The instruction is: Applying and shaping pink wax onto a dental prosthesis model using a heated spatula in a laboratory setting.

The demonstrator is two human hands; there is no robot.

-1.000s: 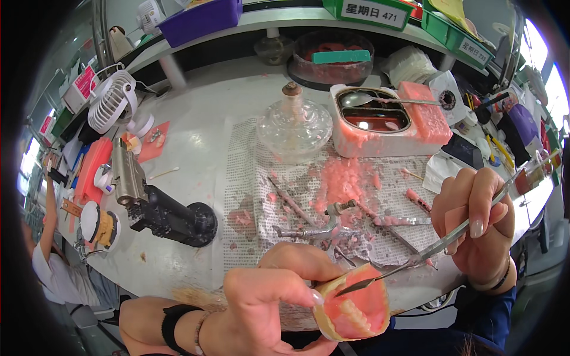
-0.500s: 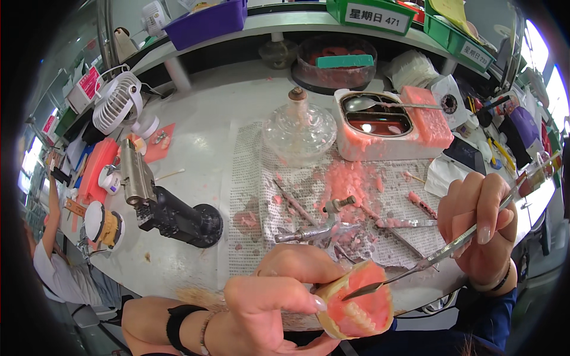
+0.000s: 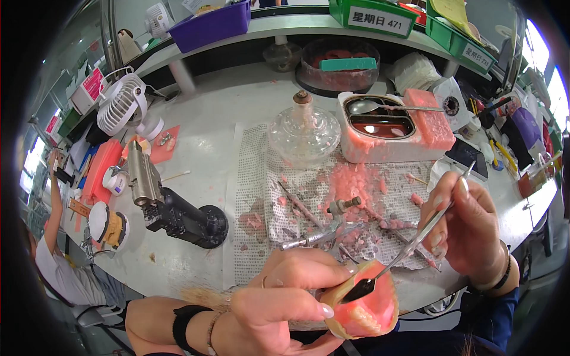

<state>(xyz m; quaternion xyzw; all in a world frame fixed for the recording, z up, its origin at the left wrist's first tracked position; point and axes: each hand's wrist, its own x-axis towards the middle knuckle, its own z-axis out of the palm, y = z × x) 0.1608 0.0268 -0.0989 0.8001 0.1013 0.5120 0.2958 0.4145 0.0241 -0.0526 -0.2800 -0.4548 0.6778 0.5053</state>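
Cast (image 3: 385, 304) is gripped in the left hand (image 3: 276, 308), fingers curled; the right hand (image 3: 469, 234), nearly closed, pinches a spatula (image 3: 418, 238), its blade (image 3: 360, 290) just right of the left fingertips (image 3: 326, 310). Probably it is best to hold steady and guide the blade lightly, sparing the teeth (image 3: 363, 319).

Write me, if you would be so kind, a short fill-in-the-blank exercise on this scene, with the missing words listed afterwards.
1. The left hand holds a dental model that bears a row of pale ____.
2. The slim metal tool is held in the person's ____ hand.
3. The block beneath the spoon handle is coloured ____.
4. In the picture, the clear glass vessel stands to the ____ of the white pot.

Missing words: teeth; right; pink; left.
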